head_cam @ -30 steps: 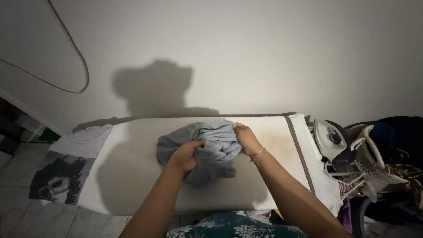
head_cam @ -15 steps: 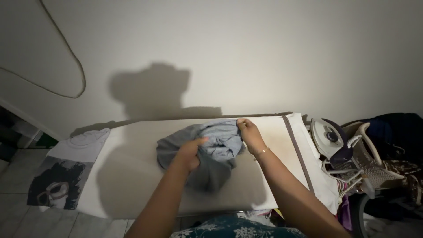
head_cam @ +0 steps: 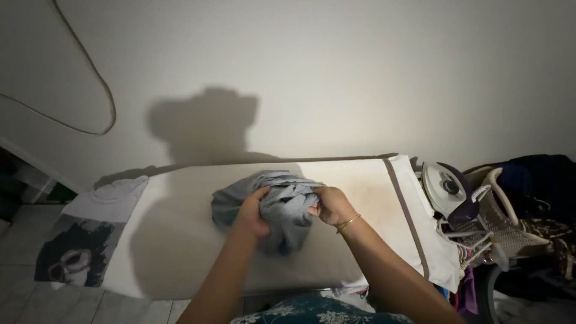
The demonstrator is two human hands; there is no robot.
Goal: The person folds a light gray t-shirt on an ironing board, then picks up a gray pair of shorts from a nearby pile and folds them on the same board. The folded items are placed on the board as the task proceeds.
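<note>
Both of my hands grip a bunched grey garment (head_cam: 276, 207) at the middle of the ironing board (head_cam: 180, 240). My left hand (head_cam: 252, 213) clamps the cloth's near-left side; my right hand (head_cam: 330, 205) pinches its right edge. The bundle lies between them, directly ahead, its bulk running left to right along the board. A printed T-shirt (head_cam: 84, 234) hangs off the board's left end; an iron (head_cam: 447, 192) rests at the right.

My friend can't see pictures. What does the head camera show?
Two hands, left and right, bunch up a grey cloth on a pale ironing board. An iron stands at the right, and a printed shirt hangs off the left end.
</note>
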